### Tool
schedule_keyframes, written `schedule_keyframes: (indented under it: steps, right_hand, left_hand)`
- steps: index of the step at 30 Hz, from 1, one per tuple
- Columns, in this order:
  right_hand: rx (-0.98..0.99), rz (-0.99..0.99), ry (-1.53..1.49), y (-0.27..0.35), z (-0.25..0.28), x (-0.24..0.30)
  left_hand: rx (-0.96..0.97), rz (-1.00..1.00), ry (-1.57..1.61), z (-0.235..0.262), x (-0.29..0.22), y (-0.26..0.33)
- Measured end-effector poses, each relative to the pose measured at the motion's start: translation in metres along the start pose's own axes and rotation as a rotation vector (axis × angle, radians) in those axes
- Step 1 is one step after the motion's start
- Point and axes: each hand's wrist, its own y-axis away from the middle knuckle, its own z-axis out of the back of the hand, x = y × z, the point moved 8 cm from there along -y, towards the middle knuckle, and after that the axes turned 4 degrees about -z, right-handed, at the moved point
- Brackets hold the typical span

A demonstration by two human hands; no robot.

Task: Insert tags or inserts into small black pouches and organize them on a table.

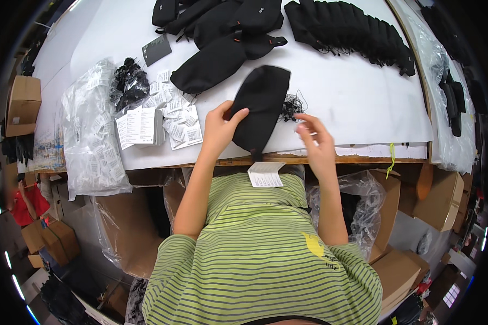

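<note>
- Keep black pouch (263, 108) pinched in left grip (222, 127), over the near edge of the bench (363, 108)
- With right grip (319, 142) loosely parted beside black strings (289, 108), best to tease strands free singly
- Avoid creasing white card (265, 175)

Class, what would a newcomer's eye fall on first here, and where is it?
Probably the black pouch near the centre, in the left hand, with the right hand beside tangled black cords. Next might come the striped shirt below and the overlapping row of black pouches at upper right.
</note>
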Motion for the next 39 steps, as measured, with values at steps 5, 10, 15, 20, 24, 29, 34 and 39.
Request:
schedule_keyframes:
  steps: [5, 10, 15, 20, 24, 29, 34, 39]
  right_hand:
    - [0.317, -0.054, -0.369, 0.002, -0.05, 0.0]
    - [0.318, -0.064, -0.431, 0.011, -0.056, 0.031]
    - [0.255, 0.027, -0.212, 0.013, -0.046, 0.036]
    - [0.229, 0.316, 0.223, 0.02, -0.034, 0.077]
    - [0.127, 0.508, 0.471, 0.025, -0.035, 0.089]
    - [0.056, 0.455, 0.47, 0.025, -0.038, 0.08]
    - [0.089, 0.438, 0.451, 0.021, -0.039, 0.076]
    - [0.094, 0.366, 0.389, 0.017, -0.035, 0.068]
  left_hand:
    - [0.011, 0.051, 0.648, -0.013, -0.018, 0.046]
    - [-0.091, 0.066, 0.783, -0.012, -0.013, 0.063]
    - [-0.309, -0.138, 0.32, 0.013, -0.028, 0.07]
    - [-0.267, -0.744, -0.684, 0.036, -0.115, 0.084]
    - [-0.203, -0.644, -0.428, 0.05, -0.092, 0.066]
    - [-0.146, -0.575, -0.522, 0.031, -0.08, 0.07]
    - [0.036, -0.579, -0.643, 0.02, -0.078, 0.07]
    - [-0.305, -0.467, 0.08, 0.067, -0.074, 0.067]
